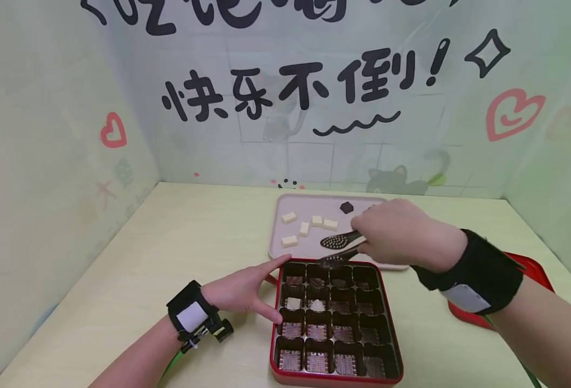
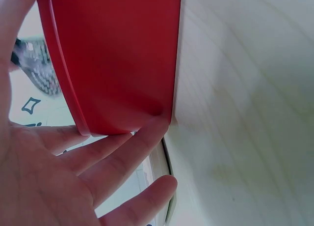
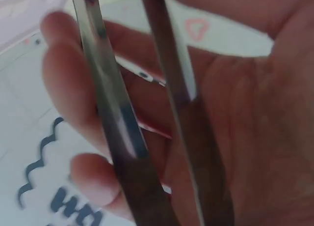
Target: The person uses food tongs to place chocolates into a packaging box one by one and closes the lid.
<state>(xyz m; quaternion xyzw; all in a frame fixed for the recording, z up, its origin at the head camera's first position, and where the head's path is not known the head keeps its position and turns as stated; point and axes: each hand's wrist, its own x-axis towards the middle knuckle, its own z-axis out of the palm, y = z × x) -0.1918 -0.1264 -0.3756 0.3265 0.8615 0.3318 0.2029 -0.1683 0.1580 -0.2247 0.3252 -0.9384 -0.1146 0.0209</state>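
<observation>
A red-rimmed box (image 1: 396, 339) with a dark divider of small compartments lies on the table in the head view. Small white pieces (image 1: 293, 303) sit in two compartments of its second row from the back; brown shapes in the back row are unclear. My left hand (image 1: 246, 285) touches the box's left side, fingers fairly straight and spread; the left wrist view shows fingertips (image 2: 154, 125) against the red wall. My right hand (image 1: 401, 231) grips dark metal tongs (image 1: 341, 240) above the box's back edge. Their perforated tips stand apart, nothing visible between them.
Behind the box lies a pale tray (image 1: 285, 202) with several white blocks (image 1: 289, 241) and a dark faceted piece (image 1: 346, 207). A red tray or lid (image 1: 479, 318) lies at the right, partly behind my right forearm. Printed cloth walls enclose the table.
</observation>
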